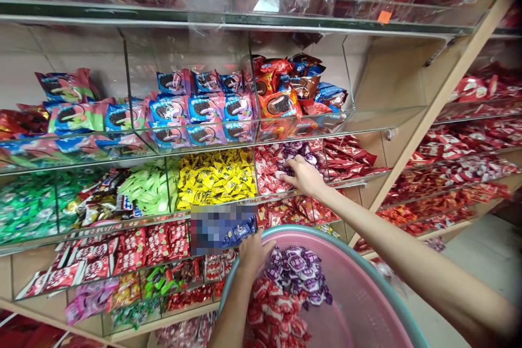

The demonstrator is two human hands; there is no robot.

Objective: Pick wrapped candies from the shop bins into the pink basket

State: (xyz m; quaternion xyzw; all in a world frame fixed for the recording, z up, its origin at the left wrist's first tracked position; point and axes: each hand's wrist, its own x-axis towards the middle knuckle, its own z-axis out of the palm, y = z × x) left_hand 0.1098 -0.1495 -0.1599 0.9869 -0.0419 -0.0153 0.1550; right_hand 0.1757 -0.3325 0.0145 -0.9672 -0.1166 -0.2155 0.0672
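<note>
The person's right hand (306, 176) reaches beyond and above the left hand (250, 255), its back upward, thumb (287, 179) parted from the loosely bent fingers (294, 162). The bare right forearm (391, 244) slants long and straight behind it. The left, lower, grips with thumb spread, its forearm (231, 312) steep beneath.

The basin (362, 293), pink inside with a teal rim, spans bottom centre to lower right, cut by the frame's edge. Purple candies (297, 272), wrapped in purple and white, lie loose inside, above red candies (277, 310). Shelf candies (266, 174), red and purple, lie right of centre.
</note>
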